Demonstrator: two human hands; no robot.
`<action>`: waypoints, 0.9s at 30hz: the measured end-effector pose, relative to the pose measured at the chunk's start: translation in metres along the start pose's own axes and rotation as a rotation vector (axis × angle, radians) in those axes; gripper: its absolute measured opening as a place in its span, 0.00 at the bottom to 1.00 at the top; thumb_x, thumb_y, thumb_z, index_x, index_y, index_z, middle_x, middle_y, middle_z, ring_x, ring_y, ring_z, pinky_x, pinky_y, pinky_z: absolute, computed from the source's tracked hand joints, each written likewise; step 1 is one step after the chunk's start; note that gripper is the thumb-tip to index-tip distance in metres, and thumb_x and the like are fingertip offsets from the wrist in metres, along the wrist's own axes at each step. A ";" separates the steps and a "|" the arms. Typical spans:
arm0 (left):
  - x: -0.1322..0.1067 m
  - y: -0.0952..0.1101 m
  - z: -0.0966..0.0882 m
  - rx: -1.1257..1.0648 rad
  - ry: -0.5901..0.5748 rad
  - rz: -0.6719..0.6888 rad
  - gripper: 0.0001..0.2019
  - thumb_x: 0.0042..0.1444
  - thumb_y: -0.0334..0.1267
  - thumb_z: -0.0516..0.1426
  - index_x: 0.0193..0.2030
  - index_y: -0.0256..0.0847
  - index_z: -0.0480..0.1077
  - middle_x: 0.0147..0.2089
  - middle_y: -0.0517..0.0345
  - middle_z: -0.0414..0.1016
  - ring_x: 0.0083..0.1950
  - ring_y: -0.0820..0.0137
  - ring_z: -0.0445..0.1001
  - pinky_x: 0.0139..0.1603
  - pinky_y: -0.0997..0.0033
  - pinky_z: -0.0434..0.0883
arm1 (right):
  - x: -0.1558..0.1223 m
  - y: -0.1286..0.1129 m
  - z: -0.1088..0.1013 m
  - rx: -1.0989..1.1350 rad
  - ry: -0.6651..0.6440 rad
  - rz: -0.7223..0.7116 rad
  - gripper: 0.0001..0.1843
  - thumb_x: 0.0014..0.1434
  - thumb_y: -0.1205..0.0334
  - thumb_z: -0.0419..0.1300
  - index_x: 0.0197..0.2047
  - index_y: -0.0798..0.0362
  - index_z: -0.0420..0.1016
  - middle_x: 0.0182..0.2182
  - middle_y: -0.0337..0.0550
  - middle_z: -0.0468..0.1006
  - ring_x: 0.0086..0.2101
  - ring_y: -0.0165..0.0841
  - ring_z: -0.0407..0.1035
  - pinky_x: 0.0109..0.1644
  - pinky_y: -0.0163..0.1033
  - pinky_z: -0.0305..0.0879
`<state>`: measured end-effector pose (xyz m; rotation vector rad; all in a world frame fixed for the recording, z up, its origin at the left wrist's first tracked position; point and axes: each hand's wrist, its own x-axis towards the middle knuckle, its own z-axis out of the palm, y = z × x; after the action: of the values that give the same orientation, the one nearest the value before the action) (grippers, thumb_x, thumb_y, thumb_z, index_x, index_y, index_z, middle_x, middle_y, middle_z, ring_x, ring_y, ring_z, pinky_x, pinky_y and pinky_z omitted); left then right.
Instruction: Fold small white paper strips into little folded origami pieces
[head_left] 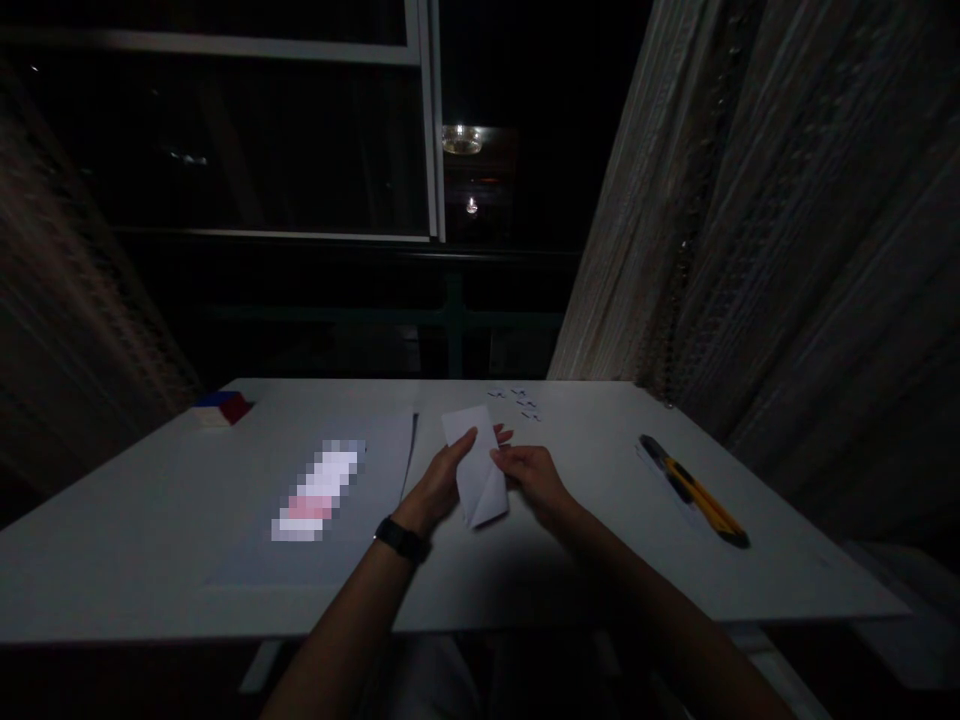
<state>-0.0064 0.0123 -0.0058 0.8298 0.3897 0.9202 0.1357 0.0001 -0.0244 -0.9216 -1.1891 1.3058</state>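
Observation:
Both my hands hold a folded piece of white paper [478, 478] just above the table. My left hand [437, 487] grips its left side, thumb on the front face and fingers behind, some fingertips showing past the right edge. At the right edge, my right hand [534, 472] pinches the paper between thumb and fingers. A diagonal fold runs across the lower part of the sheet. A dark watch [402, 540] is on my left wrist.
On the white table [600, 560] lie a yellow and black utility knife [697, 492] at right, a larger paper sheet [382, 470] with a bright blurred-out device on it at left, a coloured block [222, 408], and small dark-marked pieces [526, 403] at the back. Curtains [637, 200] hang beside the window.

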 end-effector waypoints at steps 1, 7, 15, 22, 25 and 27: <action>0.000 0.000 0.000 -0.009 0.004 -0.006 0.22 0.57 0.42 0.50 0.56 0.34 0.61 0.55 0.41 0.66 0.53 0.58 0.67 0.55 0.56 0.61 | 0.000 0.001 0.000 -0.006 -0.007 -0.003 0.19 0.41 0.49 0.65 0.22 0.60 0.74 0.21 0.41 0.73 0.21 0.28 0.65 0.26 0.34 0.61; -0.002 0.003 0.003 -0.075 0.001 -0.057 0.23 0.57 0.43 0.49 0.56 0.33 0.61 0.51 0.40 0.69 0.49 0.57 0.70 0.50 0.56 0.64 | 0.001 0.006 0.003 -0.118 0.015 -0.030 0.20 0.43 0.47 0.63 0.20 0.59 0.72 0.19 0.40 0.72 0.21 0.29 0.65 0.26 0.35 0.61; -0.003 0.005 0.002 -0.096 0.027 -0.073 0.23 0.57 0.45 0.49 0.54 0.31 0.63 0.44 0.40 0.73 0.42 0.59 0.74 0.45 0.60 0.68 | -0.002 0.003 0.010 -0.201 0.058 -0.102 0.21 0.45 0.46 0.60 0.18 0.58 0.70 0.23 0.42 0.72 0.23 0.29 0.65 0.27 0.34 0.61; -0.004 0.008 0.002 -0.065 0.041 -0.057 0.23 0.57 0.44 0.49 0.54 0.31 0.63 0.43 0.41 0.74 0.41 0.59 0.74 0.44 0.59 0.68 | -0.001 0.009 0.007 -0.256 -0.003 -0.086 0.23 0.48 0.44 0.57 0.21 0.58 0.68 0.20 0.40 0.70 0.21 0.29 0.64 0.25 0.34 0.60; -0.005 0.008 0.001 -0.060 0.031 -0.051 0.23 0.57 0.45 0.49 0.54 0.31 0.63 0.43 0.41 0.74 0.41 0.59 0.74 0.44 0.59 0.68 | 0.000 0.012 0.006 -0.371 0.013 -0.113 0.24 0.50 0.43 0.54 0.19 0.57 0.66 0.18 0.40 0.69 0.21 0.28 0.62 0.24 0.33 0.57; -0.004 0.008 0.000 -0.056 0.038 -0.048 0.23 0.57 0.45 0.49 0.54 0.31 0.63 0.42 0.41 0.74 0.41 0.59 0.74 0.44 0.59 0.68 | 0.000 0.012 0.005 -0.448 0.032 -0.134 0.25 0.51 0.42 0.53 0.19 0.57 0.67 0.17 0.40 0.69 0.21 0.29 0.62 0.23 0.32 0.56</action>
<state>-0.0132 0.0113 0.0005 0.7502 0.4131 0.8996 0.1279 0.0006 -0.0351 -1.1527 -1.5235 0.9286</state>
